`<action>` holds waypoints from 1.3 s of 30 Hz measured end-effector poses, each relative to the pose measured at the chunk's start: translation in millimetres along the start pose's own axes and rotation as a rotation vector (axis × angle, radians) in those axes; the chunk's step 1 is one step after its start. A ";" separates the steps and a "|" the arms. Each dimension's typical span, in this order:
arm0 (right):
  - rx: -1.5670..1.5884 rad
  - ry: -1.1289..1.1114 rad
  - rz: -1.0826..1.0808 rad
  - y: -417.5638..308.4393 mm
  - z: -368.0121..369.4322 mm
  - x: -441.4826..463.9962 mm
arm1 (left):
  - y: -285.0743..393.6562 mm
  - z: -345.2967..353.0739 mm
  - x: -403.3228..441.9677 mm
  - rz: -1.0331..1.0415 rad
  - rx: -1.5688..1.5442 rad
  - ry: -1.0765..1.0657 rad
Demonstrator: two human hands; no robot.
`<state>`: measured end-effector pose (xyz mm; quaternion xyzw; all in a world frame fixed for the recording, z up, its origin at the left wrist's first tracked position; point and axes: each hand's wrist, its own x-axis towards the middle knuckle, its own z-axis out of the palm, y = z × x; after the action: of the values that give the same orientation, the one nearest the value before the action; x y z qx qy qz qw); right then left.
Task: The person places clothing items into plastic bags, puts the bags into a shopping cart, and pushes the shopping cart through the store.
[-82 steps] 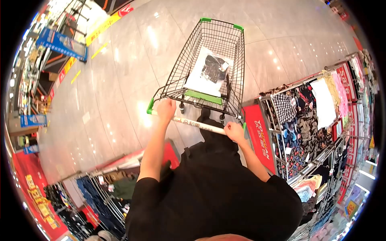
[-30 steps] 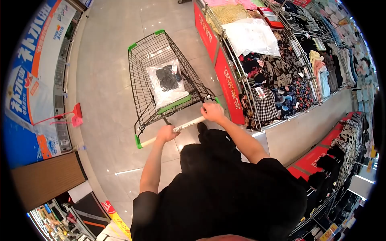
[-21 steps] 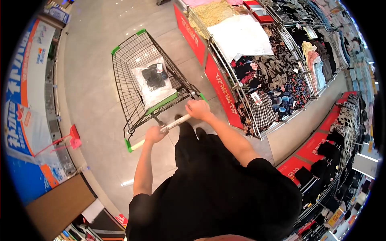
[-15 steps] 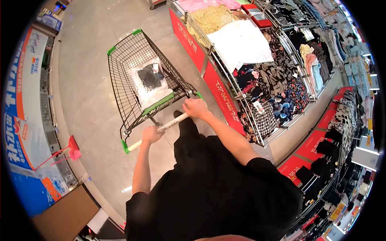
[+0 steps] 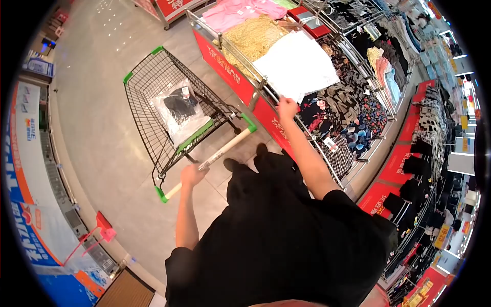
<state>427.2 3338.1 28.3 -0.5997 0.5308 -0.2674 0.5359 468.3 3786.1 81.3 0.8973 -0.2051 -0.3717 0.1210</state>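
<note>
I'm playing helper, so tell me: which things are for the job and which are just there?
For the job:
- cart
- handle, with the left hand on it
- bag in the cart
- white thing, right by the right hand

Just there:
- pink cloth
- gold cloth
- checked cloth

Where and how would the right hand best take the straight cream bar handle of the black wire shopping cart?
Probably on the bare stretch of the cream bar handle beside its right green end cap, fingers wrapping over from the near side. The bar is straight, nothing covers that stretch, and the left hand grips nearer the other end.
</note>
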 end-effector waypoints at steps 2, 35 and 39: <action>-0.071 0.115 0.169 4.0 -26.3 46.0 | 4.5 -1.3 8.4 -0.001 -0.014 0.005; 0.391 -1.736 0.500 -145.6 57.3 -63.6 | 92.3 26.8 0.6 -0.497 0.044 0.288; -0.417 -1.500 -0.336 -99.9 62.5 -80.8 | 24.5 89.9 12.8 -0.520 0.198 0.257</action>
<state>494.1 3421.4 123.2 -0.7795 -0.0300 0.2353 0.5798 405.2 3752.8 20.0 0.9668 0.0131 -0.2517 -0.0412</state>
